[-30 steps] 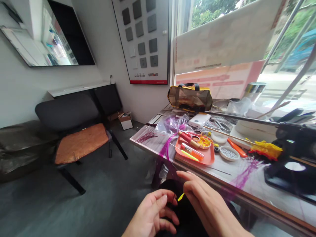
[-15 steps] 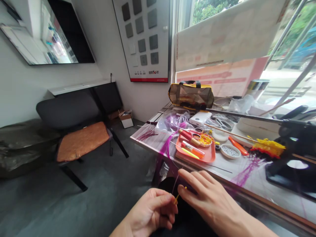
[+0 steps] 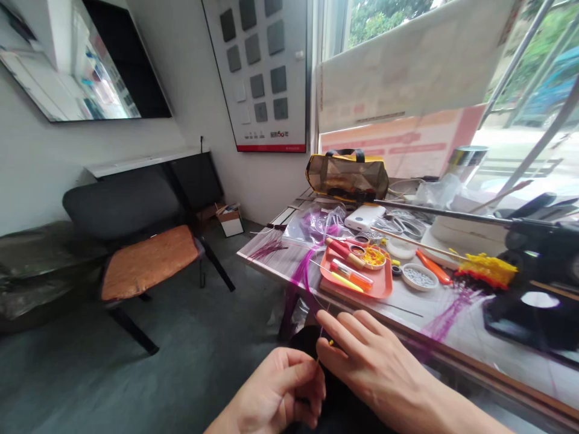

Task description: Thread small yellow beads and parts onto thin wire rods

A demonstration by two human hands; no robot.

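Note:
My left hand (image 3: 275,395) is low in the view with its fingers curled in a pinch on a thin strand. My right hand (image 3: 368,364) lies just right of it, fingers stretched toward the left, its thumb and forefinger meeting at a tiny yellow piece (image 3: 330,343). A fine purple thread (image 3: 322,322) rises from that spot. Both hands hover in front of the near edge of the work table (image 3: 407,313), over something dark.
On the table lie an orange tray (image 3: 377,288) with tools, purple fibre bundles (image 3: 302,269), a small dish of beads (image 3: 418,278), a yellow tassel (image 3: 487,269), a white power bank (image 3: 365,216) and a gold bag (image 3: 347,175). A chair with an orange cushion (image 3: 147,259) stands left.
My hands have drawn closer together. The yellow piece, which stuck out between them, is now almost hidden at my right fingertips, and my left fingers have curled into a tighter pinch.

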